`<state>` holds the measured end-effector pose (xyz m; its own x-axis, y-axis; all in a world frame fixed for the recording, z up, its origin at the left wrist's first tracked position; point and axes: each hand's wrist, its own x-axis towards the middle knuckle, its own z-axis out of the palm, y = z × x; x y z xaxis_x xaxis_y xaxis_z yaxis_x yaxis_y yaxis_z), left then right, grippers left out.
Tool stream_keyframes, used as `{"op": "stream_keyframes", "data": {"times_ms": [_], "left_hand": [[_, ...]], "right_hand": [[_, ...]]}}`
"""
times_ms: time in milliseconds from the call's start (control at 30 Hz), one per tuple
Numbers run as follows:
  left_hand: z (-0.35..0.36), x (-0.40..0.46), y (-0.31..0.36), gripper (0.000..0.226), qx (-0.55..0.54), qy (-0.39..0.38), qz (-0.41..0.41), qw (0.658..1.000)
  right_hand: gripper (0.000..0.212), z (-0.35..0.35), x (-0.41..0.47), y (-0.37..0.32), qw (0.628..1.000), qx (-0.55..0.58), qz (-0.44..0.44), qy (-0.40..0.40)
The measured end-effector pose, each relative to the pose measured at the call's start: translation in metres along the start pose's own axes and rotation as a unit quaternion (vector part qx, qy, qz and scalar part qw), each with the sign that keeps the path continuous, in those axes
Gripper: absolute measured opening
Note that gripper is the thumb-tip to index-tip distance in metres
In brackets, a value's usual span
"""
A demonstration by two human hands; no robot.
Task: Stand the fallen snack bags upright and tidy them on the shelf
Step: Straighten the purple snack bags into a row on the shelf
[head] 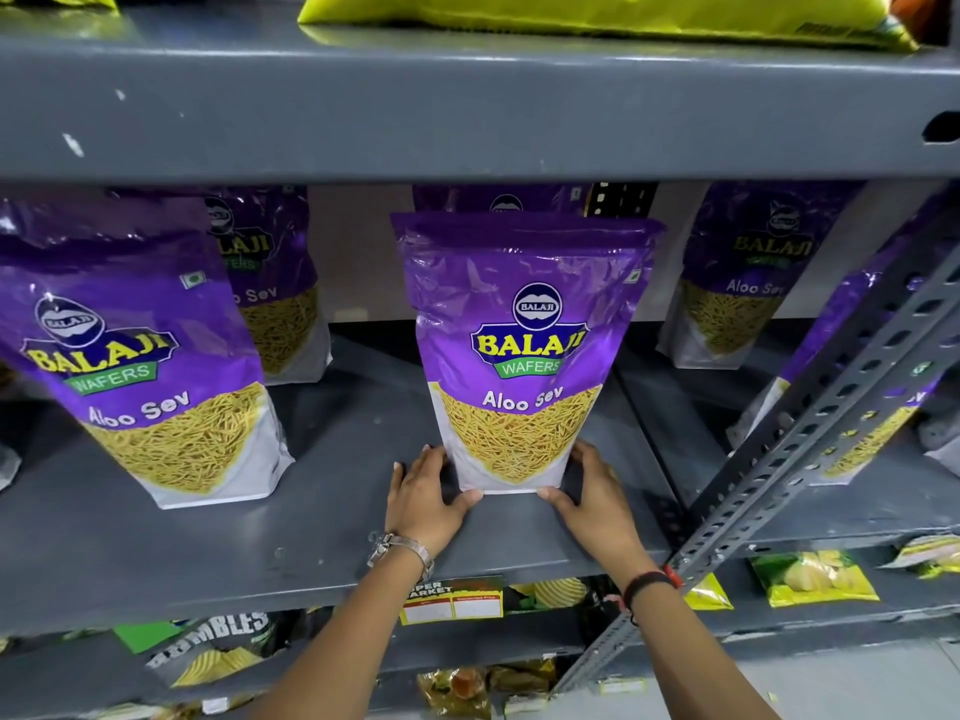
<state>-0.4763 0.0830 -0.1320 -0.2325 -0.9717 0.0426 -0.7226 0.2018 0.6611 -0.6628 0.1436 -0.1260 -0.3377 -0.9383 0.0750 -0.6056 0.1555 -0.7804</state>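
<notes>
A purple Aloo Sev bag [524, 350] stands upright in the middle of the grey shelf [322, 543], near its front edge. My left hand [423, 498] presses against the bag's lower left corner and my right hand [595, 493] against its lower right corner, thumbs at the base. To the left stands another purple bag [140, 366], leaning slightly, with a further bag [275, 288] upright behind it. One more bag [504, 200] shows just behind the held one. On the right, a bag [737, 283] stands at the back and another bag [862, 387] leans behind the slotted post.
A slotted grey metal post [810, 439] runs diagonally across the right side. The upper shelf board [467, 106] hangs close above the bag tops, carrying yellow-green packs [597, 13]. Below are chip packets [810, 576] and a price label [452, 602].
</notes>
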Motion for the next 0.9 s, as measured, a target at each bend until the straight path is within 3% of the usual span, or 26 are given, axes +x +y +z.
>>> {"op": "stream_keyframes", "data": {"times_ms": [500,567,633,667,733,833,900], "left_hand": [[-0.005,-0.004,0.002,0.055,-0.018,-0.005,0.005,1.0],[-0.008,-0.006,0.003,0.062,-0.055,-0.022,-0.003,0.998],[-0.014,-0.013,0.003,0.069,-0.148,-0.024,-0.021,0.989],[-0.019,-0.019,0.001,0.068,-0.194,-0.009,-0.027,0.981],[-0.034,-0.03,-0.009,0.056,-0.234,0.068,-0.019,0.97],[-0.07,-0.046,-0.044,0.029,-0.199,0.216,-0.009,0.956],[-0.099,-0.055,-0.076,0.029,-0.167,0.29,-0.041,0.941]], "right_hand": [[0.065,-0.005,-0.002,-0.005,0.999,0.026,0.012,-0.025],[0.069,-0.003,-0.011,-0.008,0.997,0.06,0.036,0.028],[0.053,0.002,-0.027,-0.015,0.984,0.105,0.023,0.144],[0.04,0.006,-0.037,-0.021,0.975,0.117,-0.005,0.187],[0.022,0.018,-0.052,-0.037,0.972,0.105,-0.079,0.194],[0.015,0.051,-0.059,-0.065,0.975,0.063,-0.174,0.119],[0.019,0.077,-0.055,-0.085,0.975,0.061,-0.202,0.063]]}}
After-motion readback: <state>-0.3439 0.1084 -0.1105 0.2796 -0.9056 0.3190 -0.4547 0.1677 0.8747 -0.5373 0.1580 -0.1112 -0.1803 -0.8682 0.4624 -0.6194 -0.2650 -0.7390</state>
